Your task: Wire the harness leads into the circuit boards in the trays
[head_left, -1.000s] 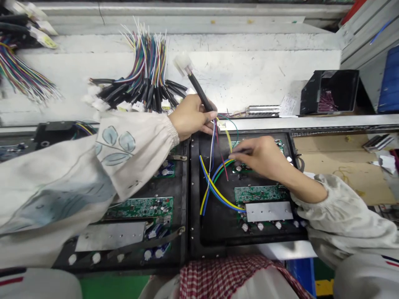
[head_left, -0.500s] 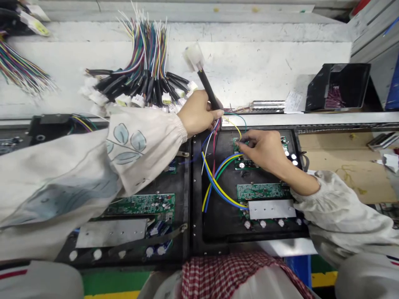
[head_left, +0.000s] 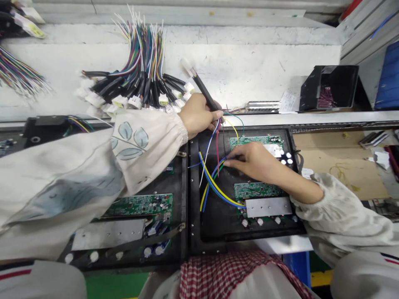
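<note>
Head view: our left hand (head_left: 196,115) grips a black-sheathed wire harness (head_left: 204,94) fanning into coloured leads; our right hand (head_left: 254,160) pinches one lead.

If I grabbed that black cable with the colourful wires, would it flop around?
The black sleeved cable is probably fairly stiff: it sticks straight up from the left hand. Its thin coloured wires look floppy, drooping in curves below. Likely light: one hand holds it.

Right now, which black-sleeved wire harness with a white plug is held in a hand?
The lone black-sleeved harness gripped by the left hand, angled up; the other harnesses lie bundled on the white bench.
</note>
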`<state>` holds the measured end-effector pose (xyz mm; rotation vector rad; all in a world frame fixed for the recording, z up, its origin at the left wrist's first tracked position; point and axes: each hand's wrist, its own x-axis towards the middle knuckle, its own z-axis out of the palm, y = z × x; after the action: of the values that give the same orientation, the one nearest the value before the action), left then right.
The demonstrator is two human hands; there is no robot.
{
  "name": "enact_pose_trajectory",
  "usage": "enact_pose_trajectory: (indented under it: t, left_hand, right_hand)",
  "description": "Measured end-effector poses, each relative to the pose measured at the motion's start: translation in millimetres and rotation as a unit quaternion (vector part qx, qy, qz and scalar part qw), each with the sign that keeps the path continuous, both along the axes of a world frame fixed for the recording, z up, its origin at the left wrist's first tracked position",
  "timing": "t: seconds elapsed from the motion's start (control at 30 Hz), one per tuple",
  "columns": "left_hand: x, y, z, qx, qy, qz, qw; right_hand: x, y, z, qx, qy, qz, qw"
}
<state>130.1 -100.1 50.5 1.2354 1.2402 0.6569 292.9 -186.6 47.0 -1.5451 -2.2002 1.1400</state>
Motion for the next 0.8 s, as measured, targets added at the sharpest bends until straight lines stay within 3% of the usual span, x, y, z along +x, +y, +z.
enact_pose_trajectory:
  t: [0.07, 0.17, 0.23, 0.8]
  left_hand:
    - [0.6, 1.8, -3.3, 0.0, 0.013, 0.009, 1.0]
    - [0.0, 3.9, -8.6, -0.001, 0.035, -0.003, 0.999]
    - [-1.0, 4.1, -11.1, -0.004, 0.05, -0.014, 0.999]
    - [-5.1, 7.8, -18.1, 0.036, 0.09, -0.044, 0.994]
  right_hand:
    - [0.2, 1.8, -3.9, -0.002, 0.051, -0.044, 0.998]
    - [3.9, 11.4, -13.5, 0.137, 0.013, -0.121, 0.983]
    - [5.7, 17.7, -19.7, 0.193, -0.047, -0.121, 0.973]
    - [5.1, 23.2, -25.3, 0.201, -0.127, -0.107, 0.965]
